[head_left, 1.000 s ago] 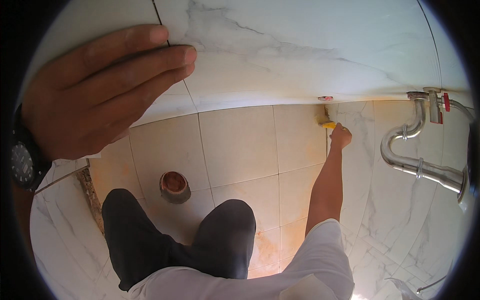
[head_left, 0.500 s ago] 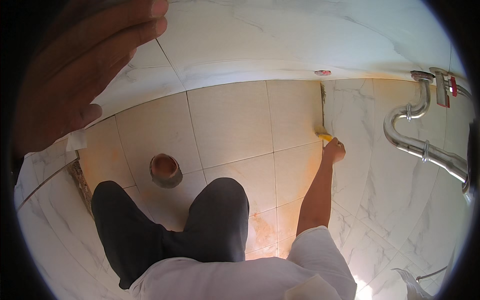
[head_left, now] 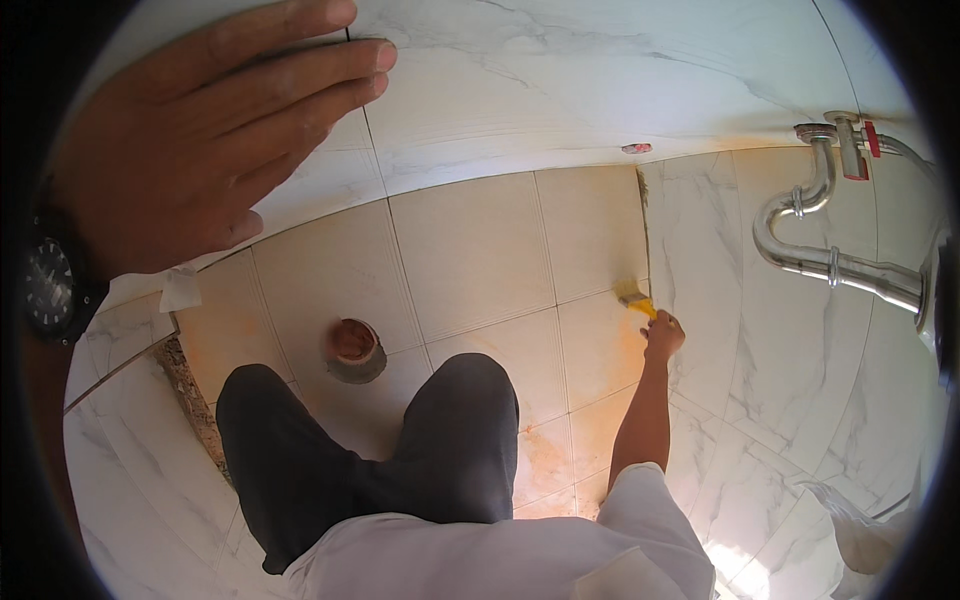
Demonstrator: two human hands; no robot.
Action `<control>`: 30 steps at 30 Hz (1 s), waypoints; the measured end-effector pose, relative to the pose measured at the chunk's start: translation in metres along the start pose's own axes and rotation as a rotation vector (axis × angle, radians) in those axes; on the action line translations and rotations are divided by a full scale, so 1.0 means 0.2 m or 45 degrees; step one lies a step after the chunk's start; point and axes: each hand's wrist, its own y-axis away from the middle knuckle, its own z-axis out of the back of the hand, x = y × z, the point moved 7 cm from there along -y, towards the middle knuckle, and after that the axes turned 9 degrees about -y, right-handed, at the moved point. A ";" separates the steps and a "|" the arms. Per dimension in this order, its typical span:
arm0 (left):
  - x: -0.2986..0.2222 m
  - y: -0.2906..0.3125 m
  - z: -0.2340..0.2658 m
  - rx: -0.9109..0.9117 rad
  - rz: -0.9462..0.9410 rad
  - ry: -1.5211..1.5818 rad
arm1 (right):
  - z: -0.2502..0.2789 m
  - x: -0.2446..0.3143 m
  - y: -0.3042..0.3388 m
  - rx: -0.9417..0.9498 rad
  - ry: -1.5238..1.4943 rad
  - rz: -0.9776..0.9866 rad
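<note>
My right hand (head_left: 664,334) is closed around the yellow handle of a flat paintbrush (head_left: 634,296). Its bristles are over the beige floor tiles (head_left: 470,245), close to the edge where they meet the marbled wall tiles (head_left: 700,270) on the right. At the upper left, near the camera, is my left hand (head_left: 220,130), holding nothing, its fingers stretched out in front of the marbled far wall (head_left: 560,70). Whether it touches that wall I cannot tell. A dark watch (head_left: 55,275) is on the left wrist.
A round drain pipe opening (head_left: 354,342) sticks up from the floor before my knees. On the right, a chrome trap pipe (head_left: 790,235) and a red-handled valve (head_left: 855,145) stand out from the wall. A rough untiled strip (head_left: 192,400) runs along the left edge.
The brush and my right hand have moved toward me and slightly left, away from the wall corner. My left hand shows farther right, its watch now in view. The whole view has shifted a little.
</note>
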 end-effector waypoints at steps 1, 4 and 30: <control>0.00 0.00 0.02 -0.039 -0.002 -0.038 | 0.26 -0.09 0.05 -0.108 0.240 -0.040; 0.01 -0.01 0.06 -0.120 0.016 -0.058 | 0.59 -0.02 0.09 -0.163 1.119 0.273; -0.57 -0.15 -0.10 -0.087 0.424 0.603 | 0.04 -0.19 -0.07 -0.214 -0.697 0.093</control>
